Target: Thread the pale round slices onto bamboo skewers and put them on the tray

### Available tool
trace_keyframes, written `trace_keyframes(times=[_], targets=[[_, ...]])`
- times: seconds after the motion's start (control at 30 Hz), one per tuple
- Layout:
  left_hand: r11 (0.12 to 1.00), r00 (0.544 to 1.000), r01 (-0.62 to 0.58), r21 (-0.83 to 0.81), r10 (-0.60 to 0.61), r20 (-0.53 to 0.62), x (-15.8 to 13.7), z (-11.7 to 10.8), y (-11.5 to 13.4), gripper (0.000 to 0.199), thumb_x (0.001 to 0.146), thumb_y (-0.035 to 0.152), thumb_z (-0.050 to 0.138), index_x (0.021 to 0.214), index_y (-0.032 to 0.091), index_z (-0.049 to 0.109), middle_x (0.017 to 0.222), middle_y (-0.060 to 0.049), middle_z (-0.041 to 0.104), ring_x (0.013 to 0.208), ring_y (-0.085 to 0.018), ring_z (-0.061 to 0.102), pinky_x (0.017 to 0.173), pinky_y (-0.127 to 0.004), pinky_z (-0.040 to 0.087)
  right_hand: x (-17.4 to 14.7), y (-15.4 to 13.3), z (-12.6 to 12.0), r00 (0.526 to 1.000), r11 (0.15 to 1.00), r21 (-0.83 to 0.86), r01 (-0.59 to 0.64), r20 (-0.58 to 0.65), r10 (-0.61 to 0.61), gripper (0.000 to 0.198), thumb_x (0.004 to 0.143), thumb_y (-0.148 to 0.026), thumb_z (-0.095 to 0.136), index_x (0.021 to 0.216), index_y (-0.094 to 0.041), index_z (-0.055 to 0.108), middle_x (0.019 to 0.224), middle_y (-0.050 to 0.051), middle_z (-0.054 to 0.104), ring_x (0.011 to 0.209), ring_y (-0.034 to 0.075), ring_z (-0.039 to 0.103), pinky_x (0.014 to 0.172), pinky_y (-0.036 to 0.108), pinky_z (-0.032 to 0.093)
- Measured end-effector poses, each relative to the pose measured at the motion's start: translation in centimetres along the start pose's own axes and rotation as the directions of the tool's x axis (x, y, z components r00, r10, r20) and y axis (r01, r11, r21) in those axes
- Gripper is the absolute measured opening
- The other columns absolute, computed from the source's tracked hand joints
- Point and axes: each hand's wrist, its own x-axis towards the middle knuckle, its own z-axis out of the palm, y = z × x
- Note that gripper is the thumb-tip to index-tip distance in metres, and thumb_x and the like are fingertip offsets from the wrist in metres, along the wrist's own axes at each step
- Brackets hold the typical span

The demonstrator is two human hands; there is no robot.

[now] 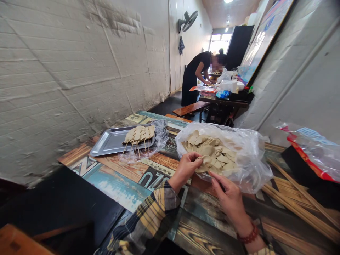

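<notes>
My left hand (187,168) pinches a thin beige slice (206,160) at the near side of a clear plastic bag (251,157). Inside the open bag lies a heap of similar flat, rounded slices (224,156). My right hand (230,198) is closed, thumb against fingers, around what looks like a thin wooden skewer; only a short bit of its tip shows, close to the slice. On the left, a metal tray (106,142) carries slices threaded on skewers (139,134), their sticks pointing toward me over the rim.
Crumpled plastic film (160,132) lies at the tray's right end. Loose wooden skewers (300,209) spread over the table (111,182) at the right, beside a red-and-clear package (310,152). Farther back, a person in dark clothes (195,72) bends over another cluttered table (225,101).
</notes>
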Motion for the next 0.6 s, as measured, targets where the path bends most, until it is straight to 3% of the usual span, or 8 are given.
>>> trace_keyframes(times=[0.33,0.6], targets=[[0.998,0.998,0.059,-0.034,-0.059,0.012,-0.03,-0.01,0.61,0.023,0.063,0.034,0.07,0.062,0.014,0.059,0.056,0.003,0.049,0.051,-0.007,0.038,0.051,-0.021,0.027,0.25,-0.05,0.36,0.998,0.998,0.022,-0.059,-0.016,0.06,0.034,0.088,-0.045,0.051,0.1,-0.021,0.073,0.098,0.008,0.075,0.086,0.025,0.07,0.076,0.038,0.056],[0.994,0.984,0.095,-0.061,-0.084,0.156,-0.47,0.34,0.83,0.024,0.063,0.033,0.072,0.065,0.014,0.059,0.055,0.004,0.048,0.05,-0.006,0.036,0.05,-0.02,0.025,0.44,-0.43,0.27,0.995,0.991,0.101,-0.091,-0.04,0.095,0.04,0.087,-0.05,0.051,0.094,-0.018,0.074,0.068,0.004,0.072,0.059,0.019,0.064,0.054,0.027,0.049]])
